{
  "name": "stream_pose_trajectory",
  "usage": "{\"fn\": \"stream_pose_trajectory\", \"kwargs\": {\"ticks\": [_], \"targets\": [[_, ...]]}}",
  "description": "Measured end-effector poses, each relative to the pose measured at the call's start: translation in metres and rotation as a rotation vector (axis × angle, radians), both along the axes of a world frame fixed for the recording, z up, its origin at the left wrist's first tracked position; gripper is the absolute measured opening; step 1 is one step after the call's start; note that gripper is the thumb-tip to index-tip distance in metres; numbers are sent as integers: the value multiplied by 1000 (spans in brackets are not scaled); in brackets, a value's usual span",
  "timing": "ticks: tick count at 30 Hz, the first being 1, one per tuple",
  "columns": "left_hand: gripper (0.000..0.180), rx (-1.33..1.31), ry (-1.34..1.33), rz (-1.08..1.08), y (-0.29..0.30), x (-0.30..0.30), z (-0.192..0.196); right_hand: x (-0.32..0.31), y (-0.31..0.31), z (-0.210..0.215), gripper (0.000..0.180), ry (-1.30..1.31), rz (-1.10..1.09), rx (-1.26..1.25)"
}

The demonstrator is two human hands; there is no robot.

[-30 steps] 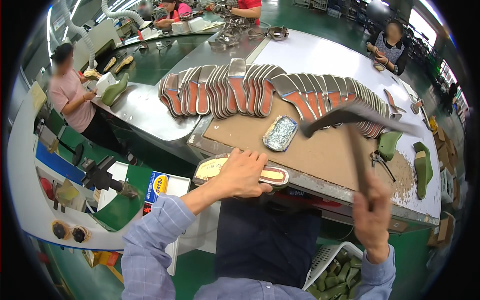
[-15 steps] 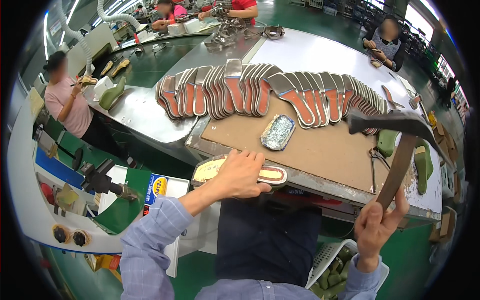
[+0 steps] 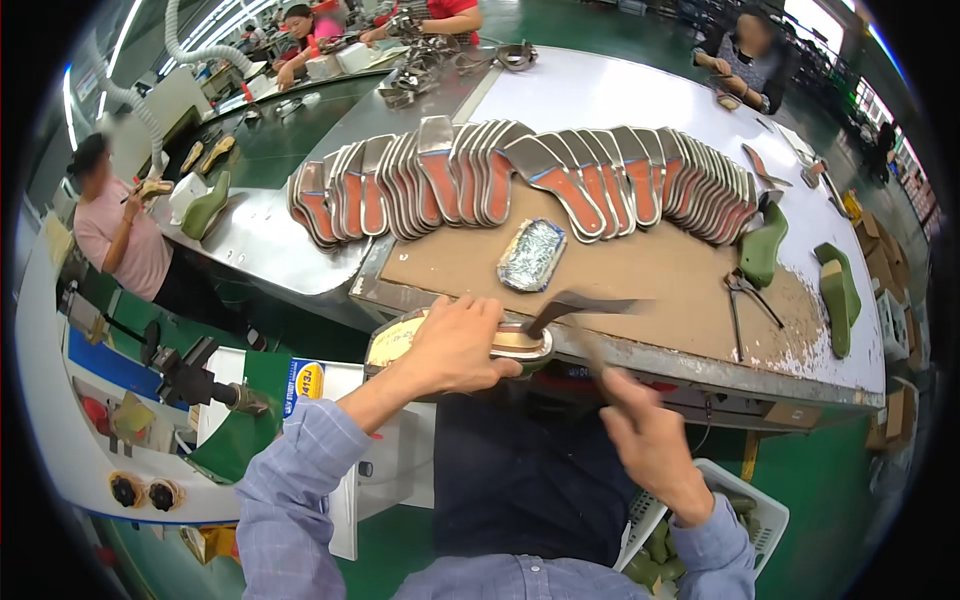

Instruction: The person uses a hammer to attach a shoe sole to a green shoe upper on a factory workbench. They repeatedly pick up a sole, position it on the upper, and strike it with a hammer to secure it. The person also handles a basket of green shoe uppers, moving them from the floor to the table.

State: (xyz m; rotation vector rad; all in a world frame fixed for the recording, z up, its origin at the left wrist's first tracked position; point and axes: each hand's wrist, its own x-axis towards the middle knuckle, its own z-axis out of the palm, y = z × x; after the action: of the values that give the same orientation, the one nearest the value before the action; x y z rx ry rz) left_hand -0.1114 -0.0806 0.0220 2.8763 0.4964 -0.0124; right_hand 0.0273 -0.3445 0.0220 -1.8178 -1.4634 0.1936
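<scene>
My left hand (image 3: pixel 455 345) is clamped over a sole-up shoe on a green last (image 3: pixel 522 342) at the bench's near edge. The shoe's underside is cream with a reddish outline toward its right end, and the middle lies hidden under my palm. My right hand (image 3: pixel 645 420) grips the handle of a hammer (image 3: pixel 575 303), blurred by motion. The hammer's dark head is at the right end of the shoe, touching or just above it; I cannot tell which. Beyond my left hand, a small block-like item (image 3: pixel 531 255) with a whitish, rough top lies on the brown board (image 3: pixel 640 285).
A long fanned row of shoe soles (image 3: pixel 570 195) curves across the bench. Pincers (image 3: pixel 745 305) and green lasts (image 3: pixel 764 247) lie to the right. A white basket of lasts (image 3: pixel 765 535) stands by my right forearm. A machine (image 3: pixel 190 370) is at left; other people work around.
My right hand has swung the hammer left and down, from raised at the right to the shoe's right end. My left hand keeps its hold. The whole view has shifted slightly.
</scene>
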Motion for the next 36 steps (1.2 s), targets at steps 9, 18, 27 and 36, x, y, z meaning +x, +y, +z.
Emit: {"fn": "stream_pose_trajectory", "kwargs": {"ticks": [9, 18, 27, 36], "targets": [[69, -43, 13, 41, -1, 4, 5, -26, -5, -44, 52, 507, -193, 74], [69, -86, -2, 94, -5, 3, 5, -37, -1, -51, 55, 400, -177, 114], [69, -93, 8, 138, -10, 8, 7, -36, 8, -61, 54, 217, -125, 225], [71, -45, 136, 116, -12, 11, 11, 39, -5, -47, 43, -288, -464, 167]]}}
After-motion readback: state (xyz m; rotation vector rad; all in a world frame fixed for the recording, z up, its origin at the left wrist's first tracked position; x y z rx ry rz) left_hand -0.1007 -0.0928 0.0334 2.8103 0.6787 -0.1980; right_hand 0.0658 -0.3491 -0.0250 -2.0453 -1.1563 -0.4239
